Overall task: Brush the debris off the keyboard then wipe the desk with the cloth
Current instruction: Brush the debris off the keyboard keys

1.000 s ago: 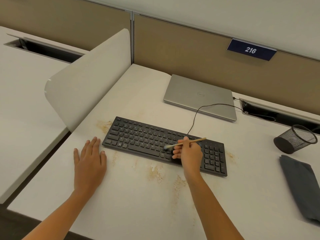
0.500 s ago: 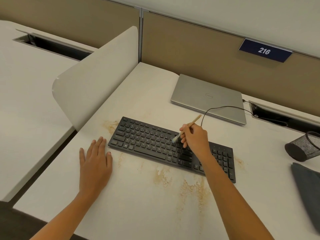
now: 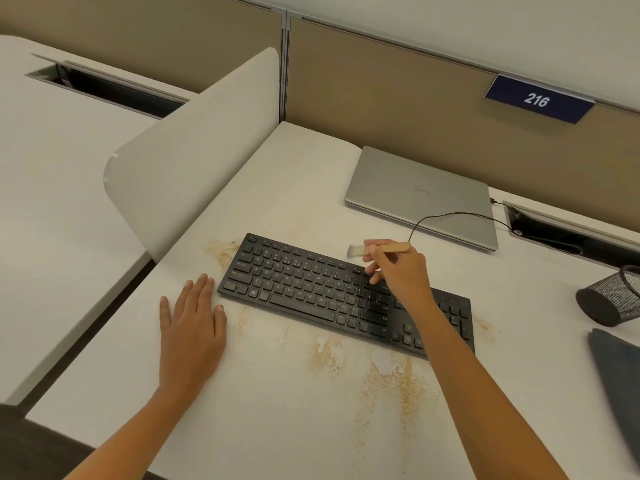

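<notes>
A black keyboard (image 3: 304, 289) lies across the middle of the white desk (image 3: 284, 427). My right hand (image 3: 398, 271) grips a small wooden-handled brush (image 3: 391, 247); its pale bristles point left, just beyond the keyboard's far edge. My left hand (image 3: 192, 327) rests flat on the desk, fingers straight, beside the keyboard's left end. Sandy debris (image 3: 391, 379) is scattered on the desk in front of the keyboard, and more lies off its left end. A dark grey cloth (image 3: 620, 379) lies at the right edge.
A shut silver laptop (image 3: 422, 195) sits behind the keyboard, with a black cable (image 3: 446, 214) running to a desk slot (image 3: 571, 237). A black mesh pen cup (image 3: 613, 299) lies on its side at the right. A white curved divider (image 3: 194, 154) bounds the desk's left side.
My right hand has swept the brush from the keyboard's near middle keys up to its far edge, and the handle now lies more level. My left hand has stayed flat.
</notes>
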Action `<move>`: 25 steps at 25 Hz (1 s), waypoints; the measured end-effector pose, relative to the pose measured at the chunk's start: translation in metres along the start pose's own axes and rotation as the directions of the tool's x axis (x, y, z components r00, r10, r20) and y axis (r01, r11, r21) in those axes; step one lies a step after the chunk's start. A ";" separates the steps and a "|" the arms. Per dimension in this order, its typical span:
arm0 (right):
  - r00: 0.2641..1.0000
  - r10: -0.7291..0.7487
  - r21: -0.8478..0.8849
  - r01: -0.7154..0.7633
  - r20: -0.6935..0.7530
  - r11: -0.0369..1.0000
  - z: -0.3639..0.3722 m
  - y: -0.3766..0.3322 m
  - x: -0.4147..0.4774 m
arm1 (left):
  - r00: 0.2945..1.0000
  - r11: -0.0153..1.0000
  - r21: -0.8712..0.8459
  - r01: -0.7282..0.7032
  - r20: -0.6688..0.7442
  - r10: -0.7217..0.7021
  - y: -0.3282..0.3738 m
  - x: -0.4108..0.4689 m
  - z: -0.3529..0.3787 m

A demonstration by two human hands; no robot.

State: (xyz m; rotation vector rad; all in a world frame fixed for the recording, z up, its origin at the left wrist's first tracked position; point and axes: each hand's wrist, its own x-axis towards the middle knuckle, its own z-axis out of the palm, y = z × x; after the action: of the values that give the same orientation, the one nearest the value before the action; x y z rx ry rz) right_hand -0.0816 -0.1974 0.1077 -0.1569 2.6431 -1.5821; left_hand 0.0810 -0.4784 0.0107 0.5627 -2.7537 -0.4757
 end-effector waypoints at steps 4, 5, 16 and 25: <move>1.000 -0.011 -0.017 0.011 -0.018 1.000 -0.007 -0.003 0.001 | 1.000 1.000 0.005 -0.002 0.000 0.002 0.002 0.000 0.000; 1.000 -0.009 -0.049 0.010 0.023 0.999 -0.005 -0.003 0.000 | 1.000 1.000 0.008 -0.004 -0.003 0.004 0.001 0.001 0.000; 0.998 -0.057 -0.121 0.052 -0.038 0.991 0.032 -0.018 -0.021 | 1.000 1.000 0.026 -0.011 -0.015 0.011 0.001 0.002 0.000; 0.968 0.211 0.152 -0.190 -0.137 0.970 0.019 -0.017 -0.024 | 1.000 1.000 0.024 -0.017 -0.014 0.017 0.001 0.001 0.000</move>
State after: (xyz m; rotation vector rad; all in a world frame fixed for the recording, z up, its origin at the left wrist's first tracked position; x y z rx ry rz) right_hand -0.0552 -0.2187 0.1134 0.2402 2.5444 -1.7627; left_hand 0.0797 -0.4782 0.0117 0.5461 -2.7518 -0.4335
